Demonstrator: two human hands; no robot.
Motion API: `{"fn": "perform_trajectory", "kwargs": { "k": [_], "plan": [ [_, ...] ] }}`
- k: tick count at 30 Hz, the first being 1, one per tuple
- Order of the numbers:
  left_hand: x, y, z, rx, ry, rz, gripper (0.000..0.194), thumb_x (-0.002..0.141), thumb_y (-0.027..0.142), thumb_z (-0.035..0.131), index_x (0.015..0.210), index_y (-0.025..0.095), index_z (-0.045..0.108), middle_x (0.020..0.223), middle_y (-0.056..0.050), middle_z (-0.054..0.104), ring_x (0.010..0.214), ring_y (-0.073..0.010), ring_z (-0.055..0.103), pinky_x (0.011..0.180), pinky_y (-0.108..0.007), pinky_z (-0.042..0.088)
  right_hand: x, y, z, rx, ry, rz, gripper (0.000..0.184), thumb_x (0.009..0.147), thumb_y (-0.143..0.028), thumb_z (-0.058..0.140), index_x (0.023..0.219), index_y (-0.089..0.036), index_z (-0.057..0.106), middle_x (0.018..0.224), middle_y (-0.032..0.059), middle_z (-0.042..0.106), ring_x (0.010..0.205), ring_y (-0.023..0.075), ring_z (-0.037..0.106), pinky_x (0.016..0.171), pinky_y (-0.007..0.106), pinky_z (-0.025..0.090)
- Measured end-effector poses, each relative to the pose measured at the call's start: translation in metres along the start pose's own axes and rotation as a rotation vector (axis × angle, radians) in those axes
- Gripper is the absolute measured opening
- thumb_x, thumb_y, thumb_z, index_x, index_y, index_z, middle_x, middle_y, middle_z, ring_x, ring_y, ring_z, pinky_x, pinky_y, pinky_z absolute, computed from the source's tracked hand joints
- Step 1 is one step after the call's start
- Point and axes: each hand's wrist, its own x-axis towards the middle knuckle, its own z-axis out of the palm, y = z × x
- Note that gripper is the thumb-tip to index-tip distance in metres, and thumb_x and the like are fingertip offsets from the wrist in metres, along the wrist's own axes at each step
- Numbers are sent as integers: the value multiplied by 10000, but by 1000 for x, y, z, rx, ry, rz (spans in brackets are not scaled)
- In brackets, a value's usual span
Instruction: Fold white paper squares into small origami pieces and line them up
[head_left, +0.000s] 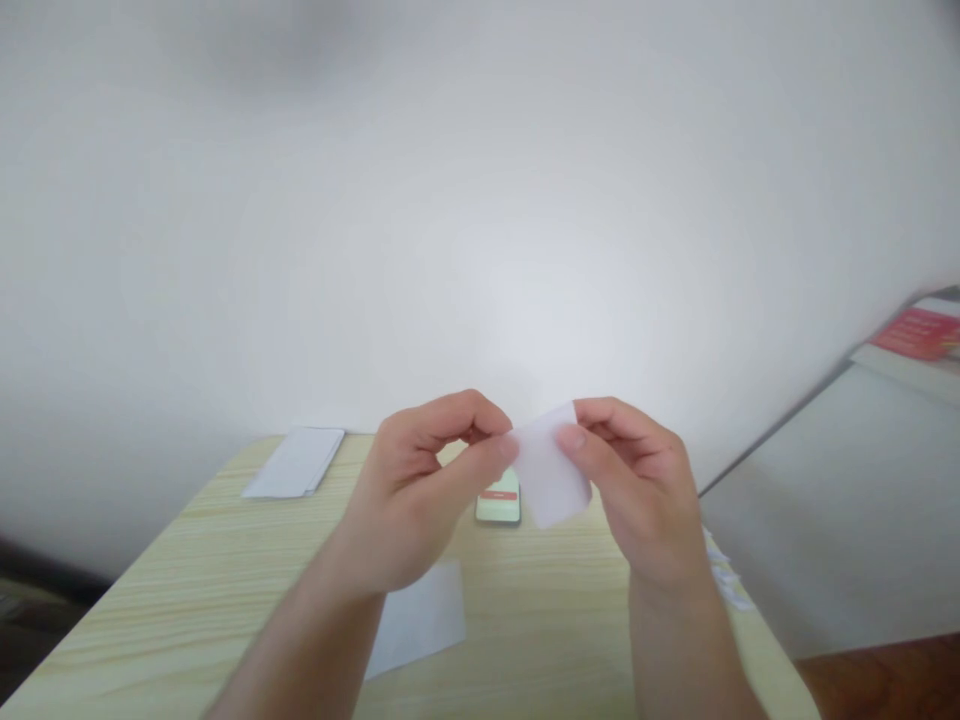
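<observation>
A small white piece of paper (551, 475) is held up in front of me, tilted, above the table. My left hand (427, 490) is closed, pinching its upper left corner between thumb and forefinger. On the other side, my right hand (645, 480) is closed on the paper's upper right edge, the thumb lying on its near face. Partly covered by the left hand and the paper, a phone (498, 508) with a lit screen stands behind them. Beneath my left wrist a larger white sheet of paper (424, 615) lies on the table, partly hidden by the forearm.
The light wood-grain table (547, 640) meets a white wall (480, 200). At its back left lies a stack of white paper (296, 462). Small white paper pieces (727, 575) lie along the right edge. A white cabinet (847, 520) with a red-and-white printed item (915, 335) stands to the right.
</observation>
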Motion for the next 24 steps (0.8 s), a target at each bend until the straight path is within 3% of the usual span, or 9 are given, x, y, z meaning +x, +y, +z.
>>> {"fn": "perform_trajectory", "kwargs": {
  "k": [7,17,24],
  "plan": [
    [6,-7,-2,-135,51,-84,238,932,219,670,696,185,652,626,15,602,655,-117,530,636,-263,397,5,5,-2,-20,-18,56,221,932,-341,757,761,-204,731,646,-35,681,583,81,587,522,183,475],
    [12,-17,-2,-173,139,-84,222,907,200,669,686,188,682,590,14,609,630,-119,532,628,-278,385,11,12,-7,-84,-14,102,281,923,-407,756,736,-198,738,630,-28,675,571,84,562,523,194,451],
    [14,-20,-5,-181,236,-53,202,909,202,658,710,199,695,561,10,617,601,-125,537,601,-282,370,15,15,-11,-98,-71,112,240,918,-413,761,792,-209,772,729,5,772,657,133,710,617,233,570]
  ]
}}
